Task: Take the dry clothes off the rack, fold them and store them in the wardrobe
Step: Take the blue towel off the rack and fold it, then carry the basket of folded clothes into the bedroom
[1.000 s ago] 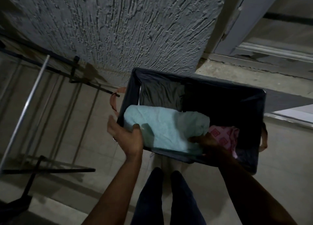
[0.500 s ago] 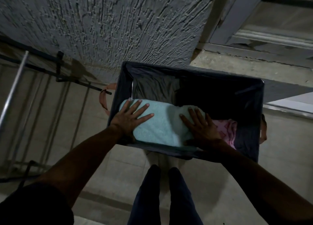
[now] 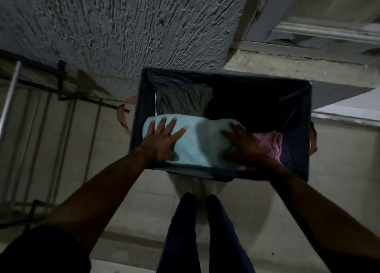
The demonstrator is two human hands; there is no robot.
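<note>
Folded pale-blue towel point(image 3: 197, 143) atop grey garment point(image 3: 181, 102) and pink patterned cloth point(image 3: 269, 145) inside dark basket point(image 3: 226, 76).

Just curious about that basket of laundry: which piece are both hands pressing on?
The light blue folded towel at the basket's near edge. The left hand and right hand lie flat on it; the pink cloth and grey garment go untouched.

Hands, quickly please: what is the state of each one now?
Left hand: open, fingers spread, pressing flat on the folded light blue towel.
Right hand: open, also pressing flat on the towel.
</note>
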